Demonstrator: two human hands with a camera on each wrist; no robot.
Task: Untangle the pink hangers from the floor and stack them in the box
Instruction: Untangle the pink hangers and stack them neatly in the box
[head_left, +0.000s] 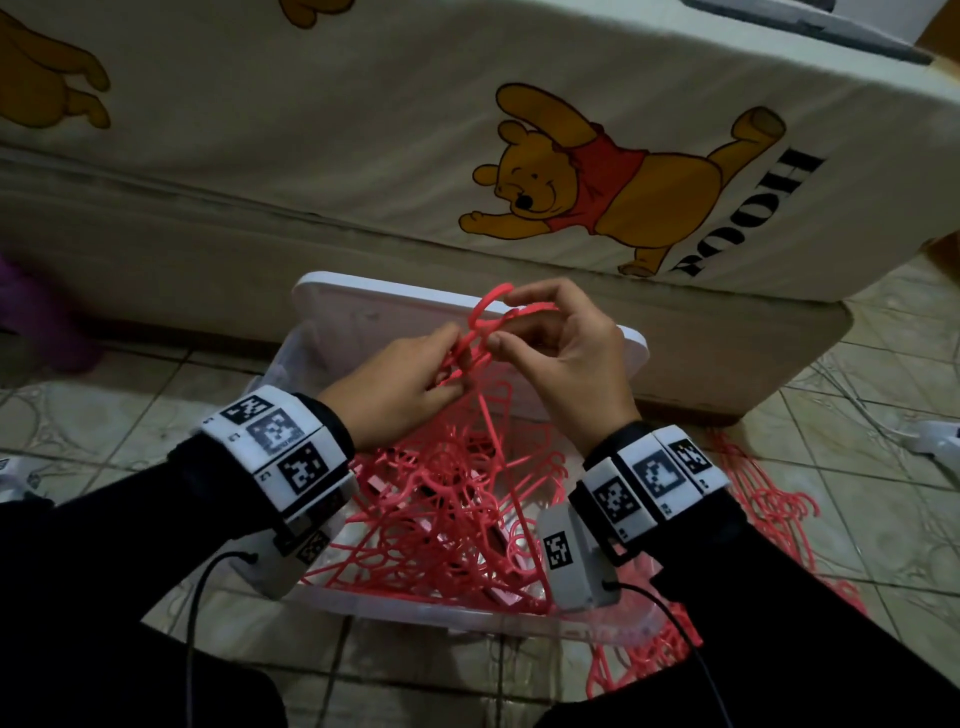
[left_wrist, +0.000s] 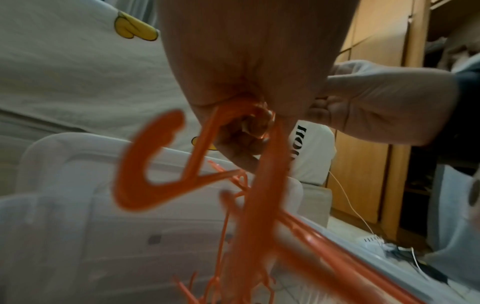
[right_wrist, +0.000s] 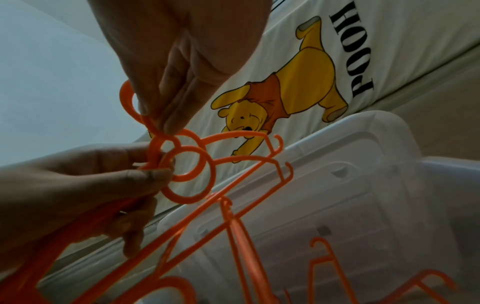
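Over a clear plastic box (head_left: 467, 621), both hands hold a bunch of tangled pink hangers (head_left: 485, 317) by their round hooks. My left hand (head_left: 457, 364) grips several hanger necks (left_wrist: 259, 164), fingers curled round them. My right hand (head_left: 501, 319) pinches one hook (right_wrist: 145, 121) between thumb and fingertips, just above the left hand (right_wrist: 91, 185). The hangers' bodies dangle down into the box, which holds a loose heap of pink hangers (head_left: 447, 519). More pink hangers (head_left: 763, 499) lie on the floor to the right of the box and at its front right corner (head_left: 623, 670).
The box's white lid (head_left: 363, 301) leans behind it against a mattress with a bear print (head_left: 571, 182). Tiled floor (head_left: 857, 545) surrounds the box. A white plug strip with a cable (head_left: 930, 436) lies far right. Something purple (head_left: 36, 312) sits at far left.
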